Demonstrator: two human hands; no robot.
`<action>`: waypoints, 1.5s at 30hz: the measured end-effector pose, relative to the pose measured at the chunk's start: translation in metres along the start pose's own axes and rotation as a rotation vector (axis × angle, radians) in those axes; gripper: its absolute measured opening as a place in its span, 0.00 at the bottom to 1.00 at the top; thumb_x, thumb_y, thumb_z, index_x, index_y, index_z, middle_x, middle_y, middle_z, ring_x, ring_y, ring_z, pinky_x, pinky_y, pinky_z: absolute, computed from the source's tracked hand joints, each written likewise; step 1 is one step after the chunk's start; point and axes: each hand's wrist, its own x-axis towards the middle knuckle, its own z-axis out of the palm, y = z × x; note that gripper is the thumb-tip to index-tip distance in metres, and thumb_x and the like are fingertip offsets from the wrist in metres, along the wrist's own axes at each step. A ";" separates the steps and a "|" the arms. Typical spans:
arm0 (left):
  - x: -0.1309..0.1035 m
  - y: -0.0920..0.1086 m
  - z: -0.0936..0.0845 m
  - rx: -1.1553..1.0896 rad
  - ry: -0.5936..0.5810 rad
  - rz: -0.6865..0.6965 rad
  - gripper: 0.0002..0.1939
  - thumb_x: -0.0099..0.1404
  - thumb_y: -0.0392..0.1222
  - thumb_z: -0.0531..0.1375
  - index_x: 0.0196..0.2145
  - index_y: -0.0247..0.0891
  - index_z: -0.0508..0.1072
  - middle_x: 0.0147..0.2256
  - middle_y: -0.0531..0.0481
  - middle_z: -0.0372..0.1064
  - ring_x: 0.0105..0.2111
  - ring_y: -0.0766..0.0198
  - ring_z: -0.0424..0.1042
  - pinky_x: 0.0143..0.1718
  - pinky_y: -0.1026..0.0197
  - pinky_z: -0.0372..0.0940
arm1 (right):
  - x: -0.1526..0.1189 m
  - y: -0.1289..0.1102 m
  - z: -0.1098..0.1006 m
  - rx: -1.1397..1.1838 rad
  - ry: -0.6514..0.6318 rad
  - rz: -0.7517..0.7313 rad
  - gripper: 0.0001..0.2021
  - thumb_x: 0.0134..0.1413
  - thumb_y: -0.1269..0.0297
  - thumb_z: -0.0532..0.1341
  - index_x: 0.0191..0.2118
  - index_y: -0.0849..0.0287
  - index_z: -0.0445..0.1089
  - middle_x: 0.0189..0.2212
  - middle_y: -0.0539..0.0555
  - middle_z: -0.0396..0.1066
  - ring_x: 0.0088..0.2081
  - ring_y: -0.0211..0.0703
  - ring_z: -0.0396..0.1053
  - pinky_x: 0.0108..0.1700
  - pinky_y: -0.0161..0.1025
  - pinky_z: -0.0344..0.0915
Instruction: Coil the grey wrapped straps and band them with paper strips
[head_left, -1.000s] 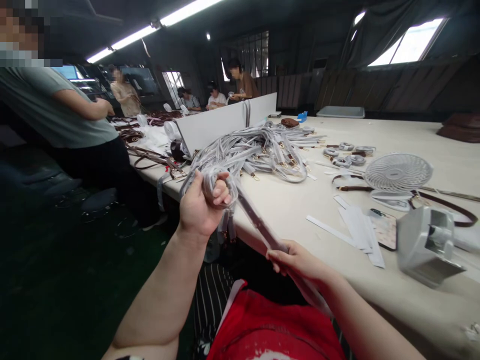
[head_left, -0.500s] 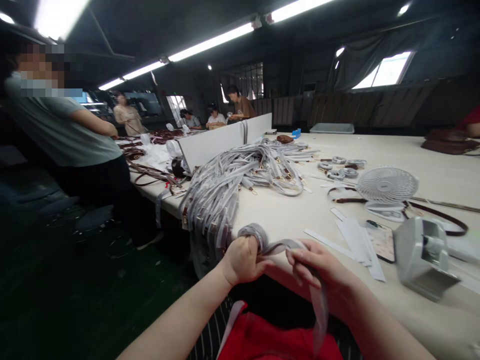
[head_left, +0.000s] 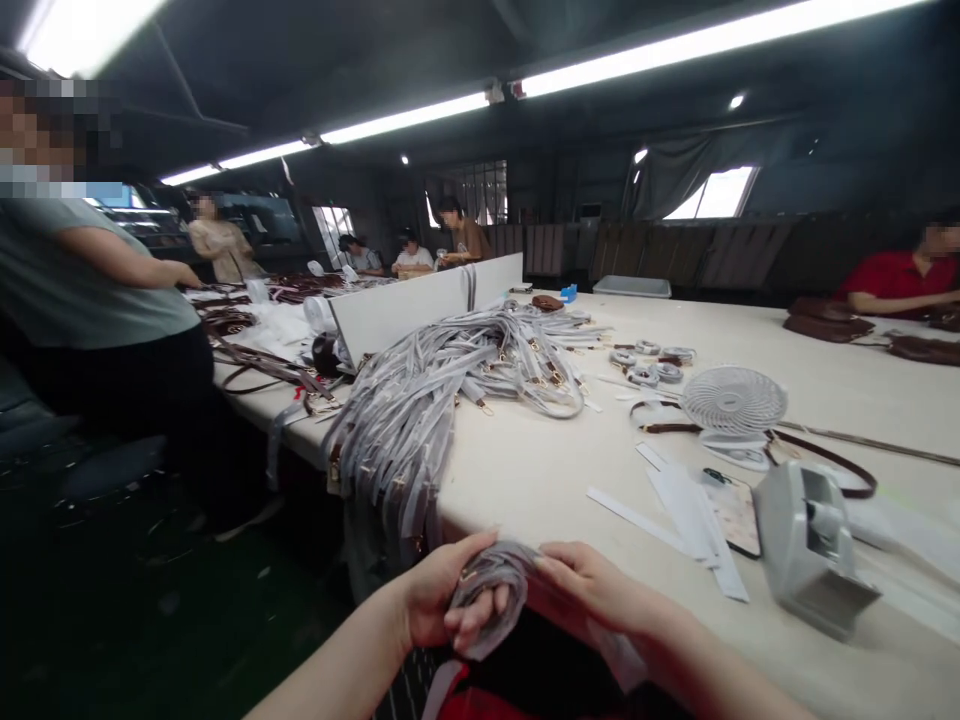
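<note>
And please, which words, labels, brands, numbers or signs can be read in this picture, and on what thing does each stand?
None can be read.
Coiled grey strap: no lettering to make out.
Patterned phone-like object: too small and blurred to tell.
Grey tape dispenser and white strips: no legible print.

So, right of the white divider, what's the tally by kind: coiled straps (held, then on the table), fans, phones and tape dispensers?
Held coil: 1
Table coils: 5
Fan: 1
Phone: 1
Dispenser: 1
Total: 9
</note>
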 end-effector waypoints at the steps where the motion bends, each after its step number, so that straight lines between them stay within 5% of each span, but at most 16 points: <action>1: 0.000 0.001 -0.001 -0.067 -0.021 0.037 0.40 0.70 0.60 0.35 0.25 0.28 0.73 0.08 0.53 0.56 0.05 0.71 0.44 0.08 0.66 0.49 | 0.005 0.004 0.006 0.048 0.044 -0.025 0.28 0.60 0.37 0.49 0.38 0.58 0.71 0.28 0.53 0.72 0.30 0.44 0.67 0.35 0.41 0.66; 5: 0.004 0.011 0.010 -0.274 -0.044 0.224 0.40 0.72 0.57 0.35 0.27 0.24 0.74 0.09 0.52 0.58 0.06 0.74 0.41 0.09 0.69 0.46 | 0.023 0.010 0.024 0.317 0.113 -0.050 0.30 0.60 0.34 0.45 0.36 0.56 0.69 0.23 0.50 0.68 0.24 0.42 0.63 0.32 0.42 0.66; 11: 0.021 0.026 0.022 -0.405 0.033 0.447 0.38 0.72 0.56 0.38 0.26 0.26 0.75 0.08 0.55 0.52 0.07 0.74 0.48 0.11 0.72 0.49 | 0.040 -0.017 0.036 0.633 0.125 -0.053 0.23 0.54 0.39 0.60 0.38 0.56 0.67 0.27 0.50 0.72 0.26 0.40 0.65 0.34 0.39 0.67; 14: 0.025 0.028 0.019 -0.434 0.076 0.480 0.38 0.72 0.57 0.37 0.23 0.28 0.73 0.08 0.55 0.52 0.07 0.75 0.48 0.11 0.72 0.50 | 0.046 -0.027 0.037 0.698 0.085 -0.062 0.22 0.57 0.41 0.59 0.34 0.58 0.68 0.29 0.53 0.73 0.28 0.40 0.67 0.33 0.37 0.66; 18: 0.019 0.032 0.009 -0.391 0.059 0.421 0.37 0.72 0.57 0.38 0.23 0.27 0.73 0.07 0.58 0.48 0.07 0.77 0.38 0.09 0.72 0.43 | 0.044 -0.028 0.016 0.468 0.098 0.035 0.23 0.56 0.40 0.59 0.35 0.59 0.66 0.20 0.46 0.64 0.20 0.33 0.56 0.22 0.31 0.56; 22: 0.011 0.035 0.001 -0.254 0.048 0.347 0.37 0.72 0.56 0.40 0.27 0.24 0.75 0.08 0.57 0.51 0.06 0.76 0.39 0.08 0.70 0.40 | 0.036 -0.026 -0.002 0.277 0.007 0.059 0.27 0.53 0.35 0.56 0.36 0.59 0.67 0.15 0.40 0.54 0.17 0.32 0.47 0.18 0.31 0.51; 24: 0.014 0.031 0.001 -0.265 0.054 0.376 0.36 0.71 0.58 0.42 0.26 0.25 0.75 0.07 0.57 0.50 0.06 0.75 0.42 0.09 0.70 0.42 | 0.036 -0.022 0.007 0.289 0.008 0.024 0.28 0.53 0.35 0.57 0.39 0.58 0.68 0.16 0.43 0.58 0.18 0.34 0.52 0.19 0.32 0.53; 30: 0.040 -0.001 0.008 -0.433 0.120 0.526 0.35 0.69 0.62 0.44 0.27 0.28 0.76 0.09 0.57 0.53 0.08 0.73 0.51 0.13 0.69 0.49 | 0.043 0.009 0.041 0.324 0.278 -0.037 0.23 0.58 0.39 0.56 0.37 0.57 0.66 0.24 0.49 0.67 0.22 0.38 0.61 0.22 0.34 0.57; 33: 0.040 -0.012 0.009 -0.340 0.245 0.506 0.32 0.63 0.66 0.54 0.29 0.29 0.76 0.14 0.53 0.63 0.16 0.69 0.63 0.24 0.64 0.62 | 0.033 0.020 0.029 0.229 0.225 -0.043 0.22 0.59 0.40 0.55 0.35 0.57 0.67 0.25 0.50 0.69 0.24 0.40 0.63 0.26 0.37 0.61; 36: 0.031 -0.016 0.010 -0.060 0.536 0.568 0.27 0.57 0.62 0.63 0.37 0.32 0.77 0.28 0.48 0.75 0.28 0.64 0.71 0.36 0.61 0.65 | 0.019 0.020 0.014 0.104 0.161 -0.012 0.20 0.59 0.43 0.57 0.37 0.57 0.70 0.29 0.52 0.72 0.30 0.44 0.67 0.33 0.39 0.64; 40: 0.032 -0.021 0.017 0.333 0.724 0.592 0.29 0.59 0.65 0.59 0.43 0.36 0.77 0.38 0.46 0.76 0.41 0.57 0.72 0.46 0.56 0.64 | 0.011 0.014 0.013 -0.116 0.090 0.055 0.14 0.59 0.52 0.58 0.36 0.58 0.71 0.32 0.52 0.74 0.34 0.46 0.68 0.37 0.40 0.63; 42: 0.039 -0.025 0.021 0.428 0.793 0.591 0.27 0.59 0.64 0.60 0.38 0.36 0.78 0.35 0.46 0.76 0.37 0.58 0.72 0.42 0.58 0.65 | 0.011 0.015 0.017 -0.127 0.106 0.111 0.11 0.58 0.55 0.59 0.36 0.58 0.70 0.30 0.50 0.73 0.32 0.44 0.66 0.35 0.38 0.62; 45: 0.047 -0.031 0.021 0.359 0.856 0.528 0.28 0.56 0.66 0.61 0.33 0.34 0.77 0.21 0.51 0.70 0.20 0.65 0.65 0.23 0.63 0.60 | 0.009 0.020 0.019 -0.065 0.121 0.190 0.13 0.54 0.55 0.63 0.38 0.59 0.70 0.28 0.49 0.69 0.26 0.39 0.62 0.26 0.34 0.60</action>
